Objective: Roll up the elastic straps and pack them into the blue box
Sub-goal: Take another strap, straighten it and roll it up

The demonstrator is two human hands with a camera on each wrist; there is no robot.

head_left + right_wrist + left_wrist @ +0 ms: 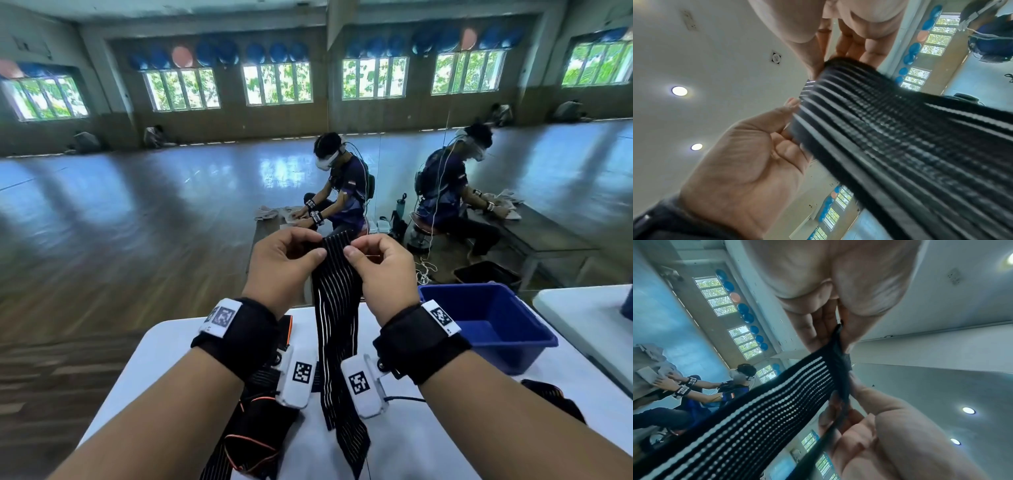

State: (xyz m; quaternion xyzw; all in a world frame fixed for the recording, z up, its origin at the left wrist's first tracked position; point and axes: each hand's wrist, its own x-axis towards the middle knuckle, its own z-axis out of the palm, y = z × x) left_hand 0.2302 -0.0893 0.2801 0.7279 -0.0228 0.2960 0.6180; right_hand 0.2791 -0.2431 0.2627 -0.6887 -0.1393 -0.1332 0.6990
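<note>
The left hand (279, 265) and right hand (380, 270) pinch the top end of the striped elastic strap (337, 308) between them; its long axis hangs straight down to the white table (411, 442) — the blue box (486, 322) sits nearer the right hand.

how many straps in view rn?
3, maybe more hidden. One held up by both hands; an orange-edged heap on the table under the left wrist; a dark one at the table's right edge. Box looks empty.
</note>
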